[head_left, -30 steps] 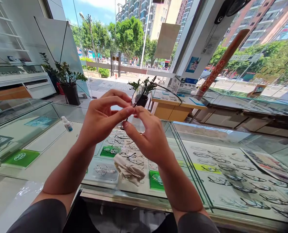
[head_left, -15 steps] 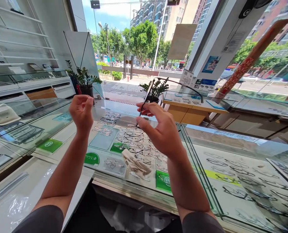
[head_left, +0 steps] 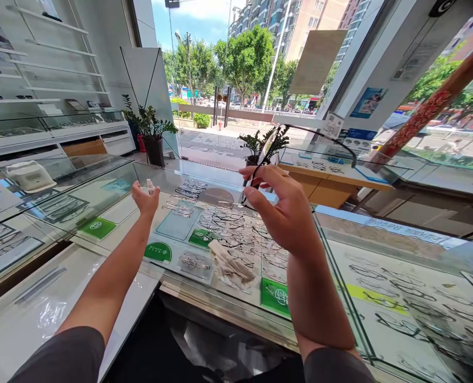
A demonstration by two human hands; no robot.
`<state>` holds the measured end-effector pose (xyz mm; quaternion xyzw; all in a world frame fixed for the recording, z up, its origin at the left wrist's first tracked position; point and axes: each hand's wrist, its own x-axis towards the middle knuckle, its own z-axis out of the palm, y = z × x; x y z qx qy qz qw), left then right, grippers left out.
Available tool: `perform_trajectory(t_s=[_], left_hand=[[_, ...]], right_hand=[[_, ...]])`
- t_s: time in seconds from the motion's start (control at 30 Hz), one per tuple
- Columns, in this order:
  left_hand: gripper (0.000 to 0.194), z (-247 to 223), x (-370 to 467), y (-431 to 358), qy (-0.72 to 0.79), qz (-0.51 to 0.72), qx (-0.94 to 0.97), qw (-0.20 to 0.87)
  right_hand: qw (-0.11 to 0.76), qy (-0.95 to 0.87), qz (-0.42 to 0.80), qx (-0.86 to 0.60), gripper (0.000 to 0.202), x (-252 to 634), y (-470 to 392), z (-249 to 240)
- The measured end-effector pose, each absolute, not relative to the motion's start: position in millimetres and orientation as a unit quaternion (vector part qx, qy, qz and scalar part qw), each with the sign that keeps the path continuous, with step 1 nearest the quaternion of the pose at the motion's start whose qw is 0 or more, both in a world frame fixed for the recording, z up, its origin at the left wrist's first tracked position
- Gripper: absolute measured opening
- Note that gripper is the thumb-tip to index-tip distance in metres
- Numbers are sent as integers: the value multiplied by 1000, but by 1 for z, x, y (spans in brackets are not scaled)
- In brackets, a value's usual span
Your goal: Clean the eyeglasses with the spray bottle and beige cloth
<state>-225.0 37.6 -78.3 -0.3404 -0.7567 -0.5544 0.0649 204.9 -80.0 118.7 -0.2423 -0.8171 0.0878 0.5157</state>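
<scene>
My right hand (head_left: 280, 205) is raised above the glass counter, pinching a pair of dark-framed eyeglasses (head_left: 269, 146) between thumb and fingers. One temple of the glasses stretches out to the right. Farther off on the left, my left hand (head_left: 145, 199) is closed around a small white bottle (head_left: 150, 186), of which only the nozzle top shows above the fingers. Whether the bottle touches the counter I cannot tell. A crumpled beige cloth (head_left: 232, 266) lies on the glass counter (head_left: 192, 226) between my forearms.
Many eyeglass frames (head_left: 226, 221) lie in rows inside the counter. Near its front edge is a clear tray (head_left: 195, 264) with glasses. A second glass case (head_left: 396, 298) is on the right. A whitish device (head_left: 30, 175) stands at left, and potted plants (head_left: 152, 133) stand beyond.
My left hand has reached forward and farther away, and a white nozzle now shows in it. The right hand still holds the eyeglasses. The view has turned slightly left.
</scene>
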Motion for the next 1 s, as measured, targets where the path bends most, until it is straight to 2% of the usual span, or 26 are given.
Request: perform_trajectory(t_s=[0.13, 0.3, 0.37, 0.5, 0.7, 0.77, 1.0], left_hand=[[67, -87, -233, 43, -780, -526, -338, 10], [30, -84, -232, 36, -790, -513, -335, -19], [22, -79, -228, 32, -786, -516, -340, -22], [18, -60, -204, 30, -744, -539, -394, -20], [10, -25, -112, 49, -599, -565, -561, -88], [17, -25, -75, 52, -547, -568, -600, -135], [77, -49, -8, 31, -421, -496, -654, -387]], right_hand=[[511, -822, 88, -234, 23, 207, -85, 121], [509, -819, 92, -249, 23, 209, -86, 123], [497, -823, 112, -251, 26, 209, -77, 118], [492, -817, 149, -261, 30, 208, -47, 81], [575, -750, 116, -306, 33, 205, -7, 2], [571, -748, 129, -314, 32, 205, -1, -15], [551, -745, 191, -325, 24, 202, 3, -40]])
